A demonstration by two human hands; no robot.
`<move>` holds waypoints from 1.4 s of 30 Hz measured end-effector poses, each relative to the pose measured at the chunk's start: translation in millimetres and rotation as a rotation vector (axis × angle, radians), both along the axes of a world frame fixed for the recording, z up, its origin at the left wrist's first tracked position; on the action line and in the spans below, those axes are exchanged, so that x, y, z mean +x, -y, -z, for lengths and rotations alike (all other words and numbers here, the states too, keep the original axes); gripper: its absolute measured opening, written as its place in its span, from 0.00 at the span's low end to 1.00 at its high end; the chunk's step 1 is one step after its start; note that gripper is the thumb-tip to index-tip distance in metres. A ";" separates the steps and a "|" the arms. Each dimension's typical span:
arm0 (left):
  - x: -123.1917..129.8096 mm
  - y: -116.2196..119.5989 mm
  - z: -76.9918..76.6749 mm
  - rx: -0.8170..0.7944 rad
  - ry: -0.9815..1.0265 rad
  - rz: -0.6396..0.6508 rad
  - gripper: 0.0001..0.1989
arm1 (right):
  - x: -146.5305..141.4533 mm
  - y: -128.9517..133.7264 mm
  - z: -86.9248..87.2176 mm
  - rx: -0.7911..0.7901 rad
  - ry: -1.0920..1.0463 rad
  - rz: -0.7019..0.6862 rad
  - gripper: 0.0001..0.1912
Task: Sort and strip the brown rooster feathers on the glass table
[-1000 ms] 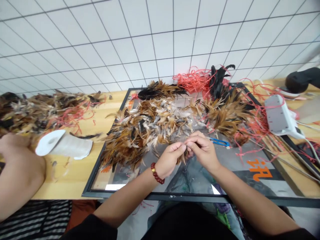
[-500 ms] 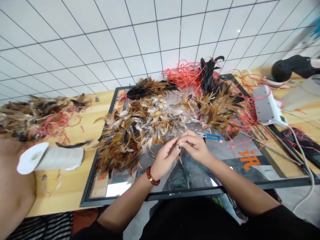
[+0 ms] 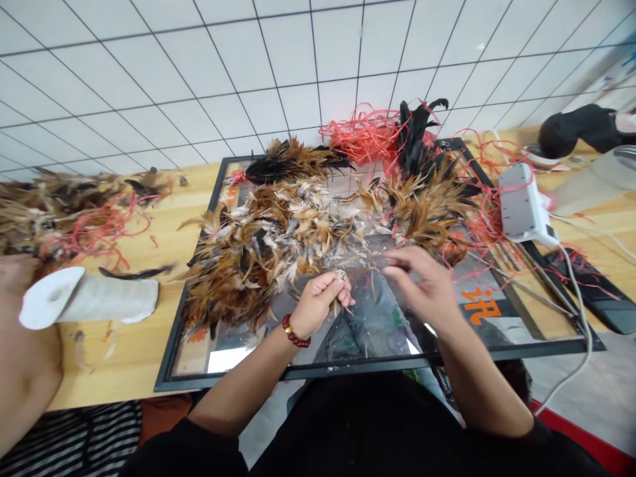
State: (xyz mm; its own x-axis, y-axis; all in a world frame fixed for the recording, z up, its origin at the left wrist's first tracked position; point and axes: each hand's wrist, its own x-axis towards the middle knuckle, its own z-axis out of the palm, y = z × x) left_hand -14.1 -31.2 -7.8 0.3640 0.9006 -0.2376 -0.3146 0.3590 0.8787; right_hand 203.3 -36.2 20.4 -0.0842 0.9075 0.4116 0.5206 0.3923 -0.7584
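Note:
My left hand [image 3: 322,298], with a dark red bead bracelet [image 3: 297,332] at the wrist, is closed in a pinch over the glass-topped frame [image 3: 298,372]. Small feather tips [image 3: 340,273] poke out above and below its fingers. To its right, my right hand [image 3: 422,285] hovers with thumb and fingers apart, blurred by motion; nothing shows between them. The blue scissors are hidden, probably behind that hand. A heap of loose brown and white feathers [image 3: 268,245] lies just beyond and left of my hands.
Tied feather bundles [image 3: 293,162] and pink plastic strands [image 3: 365,139] lie at the back. On the right stand a white power strip [image 3: 524,202] and its cable. Leftward are a white ribbon spool [image 3: 106,298], more feathers [image 3: 64,205] and another person's arm [image 3: 30,344].
My hands have parted. The right hand has moved right, toward where the blue scissors lay, and opened. My left hand keeps its pinch, slightly lower left, and the whole view has shifted a little.

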 end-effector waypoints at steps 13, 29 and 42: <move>0.5 -1.4 -3.4 -0.003 0.063 -0.114 0.20 | 161.0 24.0 43.6 -0.036 0.766 0.269 0.11; -9.4 -22.0 -34.7 0.070 0.121 -0.048 0.19 | -39.9 -69.8 -40.7 -0.616 -0.823 -0.272 0.21; -34.8 -23.7 -18.5 -0.113 0.190 -0.079 0.20 | -21.0 -98.0 -33.1 -0.507 -1.069 -0.215 0.16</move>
